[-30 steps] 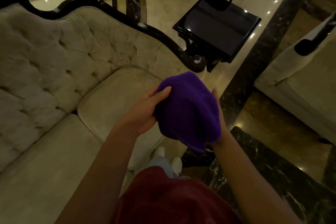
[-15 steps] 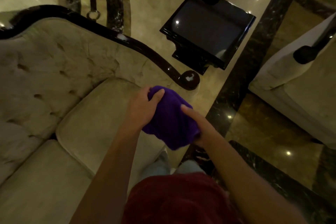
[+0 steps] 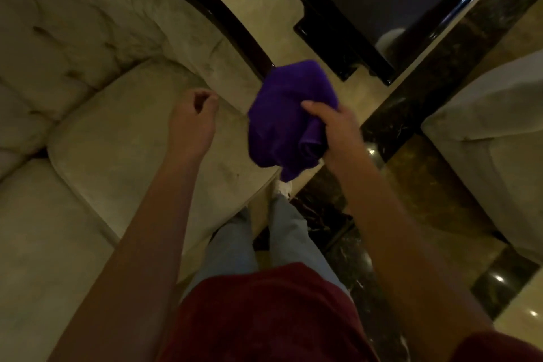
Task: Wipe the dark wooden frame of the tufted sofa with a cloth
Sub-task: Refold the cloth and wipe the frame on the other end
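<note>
A bunched purple cloth point(image 3: 289, 114) hangs in front of me, gripped by my right hand point(image 3: 335, 129). The cloth's top covers the rounded end of the dark wooden frame point(image 3: 223, 17), which runs along the top edge of the beige tufted sofa's point(image 3: 88, 47) arm. Whether the cloth touches the wood I cannot tell. My left hand point(image 3: 192, 117) hovers over the seat cushion point(image 3: 132, 138), apart from the cloth, fingers loosely curled and holding nothing.
A glossy black side table point(image 3: 388, 0) stands just beyond the sofa arm. Another beige upholstered seat point(image 3: 493, 132) is at the right. The floor point(image 3: 426, 185) is polished marble with dark bands. My legs and shoes stand beside the cushion's front edge.
My left hand has let go of the cloth and moved left over the cushion. My right hand alone carries the cloth up toward the frame's end. The view has moved closer.
</note>
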Demonstrator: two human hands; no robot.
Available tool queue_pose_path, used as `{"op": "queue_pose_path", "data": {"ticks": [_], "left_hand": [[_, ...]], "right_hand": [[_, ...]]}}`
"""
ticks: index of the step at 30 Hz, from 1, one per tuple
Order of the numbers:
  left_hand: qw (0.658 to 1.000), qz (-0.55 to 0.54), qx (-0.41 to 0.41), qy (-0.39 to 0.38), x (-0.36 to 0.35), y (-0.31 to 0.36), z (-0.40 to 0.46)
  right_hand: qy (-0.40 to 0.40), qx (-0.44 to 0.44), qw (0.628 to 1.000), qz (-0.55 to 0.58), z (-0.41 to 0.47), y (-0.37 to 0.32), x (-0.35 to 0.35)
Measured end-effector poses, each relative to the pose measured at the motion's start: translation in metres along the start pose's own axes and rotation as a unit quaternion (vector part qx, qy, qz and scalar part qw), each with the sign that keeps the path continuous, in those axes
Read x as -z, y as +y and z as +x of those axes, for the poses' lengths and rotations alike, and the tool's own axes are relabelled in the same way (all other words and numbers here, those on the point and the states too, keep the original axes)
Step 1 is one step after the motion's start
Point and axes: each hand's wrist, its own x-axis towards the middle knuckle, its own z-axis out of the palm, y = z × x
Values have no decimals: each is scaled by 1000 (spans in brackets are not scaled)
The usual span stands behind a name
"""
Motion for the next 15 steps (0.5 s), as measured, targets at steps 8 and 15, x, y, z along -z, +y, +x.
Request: {"op": "queue_pose_path", "data": {"ticks": [8, 15], "left_hand": [[993, -63, 81, 53, -79, 19, 64], [994, -57, 80, 41, -108, 12, 119]], "right_hand": [[119, 311, 916, -224, 41, -41, 22], [76, 343, 790, -503, 97, 42, 15]]}}
